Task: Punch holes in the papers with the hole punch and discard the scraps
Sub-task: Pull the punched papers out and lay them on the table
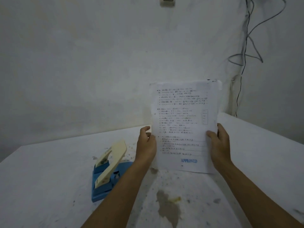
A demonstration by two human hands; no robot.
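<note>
Currently, both hands hold a stack of papers (182, 122) upright above the bench (49, 170), printed side toward the camera. The left hand (146, 143) grips the stack's left edge, with the thumb raised near the edge and the fingers hidden behind the sheets. The right hand (218, 142) grips the right edge, thumb pressed on the front face and fingers behind. The front sheet carries rows of printed text and a blue "APPROVED" stamp (189, 160) near its bottom edge. At least one further sheet shows behind it along the top and right edges. The lower edge of the stack appears to be at or just above the bench surface; contact cannot be confirmed.

The hole punch (107, 173) rests on the bench to the left of the left forearm, apart from the papers. It has a blue base and a cream lever, which stands raised. The bench surface is white, with specks and a brownish stain (167, 204) near the front. Cables (246, 51) hang on the wall at upper right.
</note>
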